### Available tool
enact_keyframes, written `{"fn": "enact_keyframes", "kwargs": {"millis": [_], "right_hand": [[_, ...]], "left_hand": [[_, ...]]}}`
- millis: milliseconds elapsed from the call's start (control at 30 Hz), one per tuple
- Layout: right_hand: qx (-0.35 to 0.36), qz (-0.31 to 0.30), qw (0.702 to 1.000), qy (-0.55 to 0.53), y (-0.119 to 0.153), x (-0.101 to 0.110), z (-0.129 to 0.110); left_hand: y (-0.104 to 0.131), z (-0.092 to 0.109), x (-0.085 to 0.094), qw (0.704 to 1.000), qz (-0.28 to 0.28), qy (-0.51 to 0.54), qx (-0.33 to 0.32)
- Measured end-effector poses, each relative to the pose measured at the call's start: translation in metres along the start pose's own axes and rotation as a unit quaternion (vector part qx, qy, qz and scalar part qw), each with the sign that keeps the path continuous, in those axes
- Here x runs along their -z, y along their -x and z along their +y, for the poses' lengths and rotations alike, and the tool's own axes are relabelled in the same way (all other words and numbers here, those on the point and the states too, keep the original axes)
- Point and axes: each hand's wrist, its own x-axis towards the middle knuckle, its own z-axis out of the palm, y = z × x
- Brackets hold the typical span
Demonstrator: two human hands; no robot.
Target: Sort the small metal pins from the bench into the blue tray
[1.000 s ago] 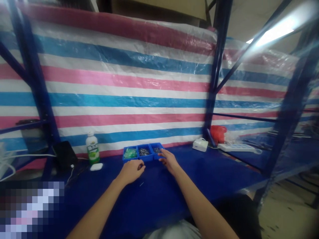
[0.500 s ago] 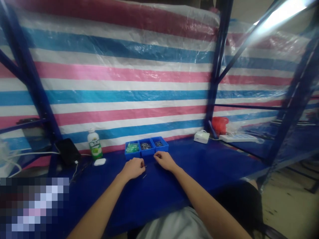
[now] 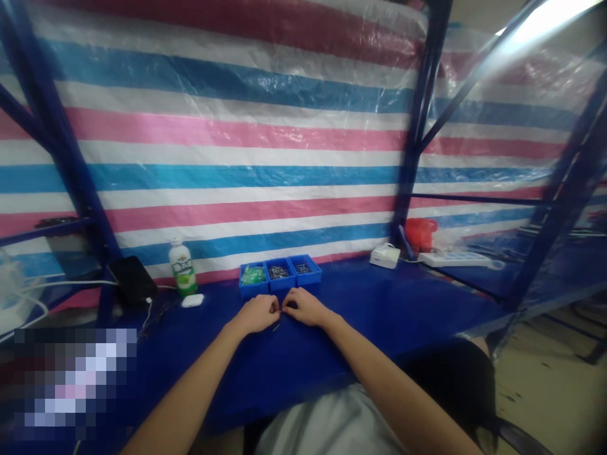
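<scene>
My left hand [image 3: 258, 314] is closed in a pinch over the blue table, and a small thin piece [image 3: 281, 311] shows at its fingertips, too small to name. Close against it, my right hand [image 3: 304, 307] also pinches, with fingertips at that piece; what it grips is hidden. A thin pin-like metal piece [image 3: 276, 327] lies on the table just below the left fingers. Behind the hands stand three joined blue bins: the left bin [image 3: 254, 289] has green pieces, while the middle bin [image 3: 281, 286] and the right bin [image 3: 309, 279] have small metal parts.
A green-and-white bottle [image 3: 183, 268], a white case [image 3: 193, 301] and a black phone [image 3: 133, 281] with a cable are at the left. Towards the right are a white box [image 3: 384, 256], a power strip [image 3: 455, 260] and a red bag [image 3: 421, 234]. Blue posts frame the table.
My right hand has come from the front of the right bin down and left to meet my left hand's fingertips. The camera view has shifted slightly.
</scene>
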Motion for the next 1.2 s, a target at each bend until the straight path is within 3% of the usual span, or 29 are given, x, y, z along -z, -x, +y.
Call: {"fn": "enact_keyframes", "kwargs": {"millis": [300,500,1000,1100,1200], "right_hand": [[-0.047,0.028,0.998,0.011,0.007,0.007,0.004],[-0.030,-0.005,0.999,-0.011,0.007,0.009,0.001],[-0.099,0.082,0.988,-0.088,0.007,0.011,0.009],[-0.123,0.128,0.965,-0.191,0.003,0.017,0.007],[-0.176,0.152,0.907,-0.352,-0.001,0.023,0.006]], "left_hand": [[0.000,0.003,0.003,1.000,-0.018,0.002,0.003],[0.000,0.003,0.003,1.000,-0.016,-0.007,-0.005],[0.004,0.007,0.005,1.000,-0.020,-0.017,-0.005],[0.003,0.007,0.005,1.000,-0.018,-0.019,-0.006],[0.003,0.007,0.005,1.000,-0.021,-0.017,-0.001]]}}
